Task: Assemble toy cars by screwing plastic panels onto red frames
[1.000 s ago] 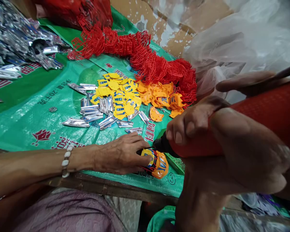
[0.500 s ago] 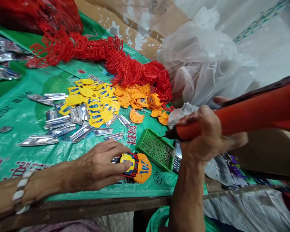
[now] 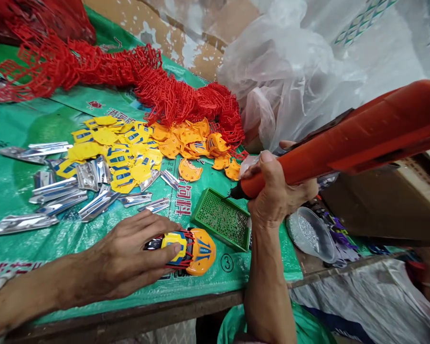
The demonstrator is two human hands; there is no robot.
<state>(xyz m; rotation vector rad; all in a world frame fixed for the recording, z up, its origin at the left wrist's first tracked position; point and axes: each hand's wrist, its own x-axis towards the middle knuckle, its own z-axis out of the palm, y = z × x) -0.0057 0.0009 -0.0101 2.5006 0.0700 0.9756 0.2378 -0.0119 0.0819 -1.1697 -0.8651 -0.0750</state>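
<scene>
My left hand (image 3: 129, 260) lies closed over a small toy car body (image 3: 186, 247) with a yellow roof, an orange nose and a red frame, pressing it against the green woven sheet (image 3: 28, 191) near the table's front edge. My right hand (image 3: 272, 196) grips the front of a long red-orange electric screwdriver (image 3: 347, 138). Its dark tip (image 3: 234, 194) hovers just over a green tray of tiny screws (image 3: 222, 219), to the right of the car.
Yellow and orange printed plastic parts (image 3: 139, 148) lie heaped mid-table beside silver parts (image 3: 68, 191). A long pile of red plastic frames (image 3: 129, 79) runs behind them. A clear plastic bag (image 3: 290, 71) bulges at the right. A small clear dish of screws (image 3: 310, 234) sits by the table's right edge.
The screwdriver has come off the toy car and swung right to the green screw tray. My left hand has stayed on the car. The view has shifted rightward.
</scene>
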